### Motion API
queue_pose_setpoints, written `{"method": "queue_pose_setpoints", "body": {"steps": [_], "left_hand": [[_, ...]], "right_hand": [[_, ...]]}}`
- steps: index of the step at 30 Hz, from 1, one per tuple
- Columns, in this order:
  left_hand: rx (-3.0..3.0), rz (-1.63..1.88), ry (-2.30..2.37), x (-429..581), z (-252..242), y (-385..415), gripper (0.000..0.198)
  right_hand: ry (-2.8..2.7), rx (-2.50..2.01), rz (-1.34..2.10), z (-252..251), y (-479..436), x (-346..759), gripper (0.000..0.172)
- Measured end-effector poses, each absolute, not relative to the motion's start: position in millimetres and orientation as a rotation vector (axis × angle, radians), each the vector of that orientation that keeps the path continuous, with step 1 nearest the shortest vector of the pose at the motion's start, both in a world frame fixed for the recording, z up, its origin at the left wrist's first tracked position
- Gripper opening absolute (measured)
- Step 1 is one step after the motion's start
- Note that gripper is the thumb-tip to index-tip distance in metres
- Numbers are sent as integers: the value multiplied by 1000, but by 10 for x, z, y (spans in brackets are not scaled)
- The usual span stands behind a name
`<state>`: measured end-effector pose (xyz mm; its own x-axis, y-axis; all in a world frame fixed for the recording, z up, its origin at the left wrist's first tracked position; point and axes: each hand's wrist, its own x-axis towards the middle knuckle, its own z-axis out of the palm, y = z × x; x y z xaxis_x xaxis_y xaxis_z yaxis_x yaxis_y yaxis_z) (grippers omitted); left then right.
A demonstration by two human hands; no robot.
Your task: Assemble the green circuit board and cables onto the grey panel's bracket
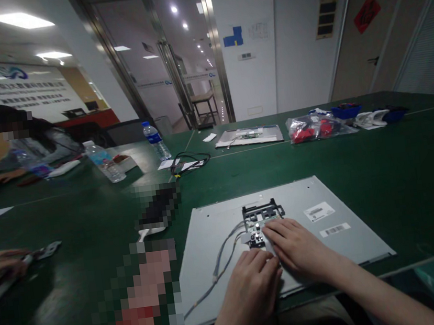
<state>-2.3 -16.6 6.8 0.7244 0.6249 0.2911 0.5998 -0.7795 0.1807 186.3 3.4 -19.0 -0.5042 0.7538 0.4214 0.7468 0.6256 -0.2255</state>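
A flat grey display panel (pixel 217 231) lies on the table in front of me, back side up. On its middle sits a black bracket (pixel 262 210) around a small circuit board (pixel 255 231). Grey cables (pixel 219 267) run from the board to the panel's lower left edge. My left hand (pixel 257 276) is curled at the board's near edge, its fingertips mostly hidden. From the right, my right hand (pixel 296 242) bends over the board, fingers together and tips pressed down on its right side. Whatever lies between the fingers of either hand is hidden.
Beyond the panel lie another panel (pixel 251 136), a plastic bag with red items (pixel 315 128) and a blue tray (pixel 347 110). Water bottles (pixel 155 140) and a black cable (pixel 191 161) are farther left. Another person's hand (pixel 4 270) holds a metal piece at left.
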Motion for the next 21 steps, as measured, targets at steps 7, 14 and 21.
{"method": "queue_pose_setpoints", "body": {"steps": [7, 14, 21], "left_hand": [[2826, 583, 1057, -44, 53, -135, 34], [2813, 604, 1034, -35, 57, -140, 34], [2786, 535, 1055, -26, 48, -145, 33]], "right_hand": [[-2368, -1189, 26, -184, 31, 1869, 44], [-2362, -1199, 15, -175, 21, 1865, 45], [-2382, -1196, 41, -193, 21, 1875, 47]]}}
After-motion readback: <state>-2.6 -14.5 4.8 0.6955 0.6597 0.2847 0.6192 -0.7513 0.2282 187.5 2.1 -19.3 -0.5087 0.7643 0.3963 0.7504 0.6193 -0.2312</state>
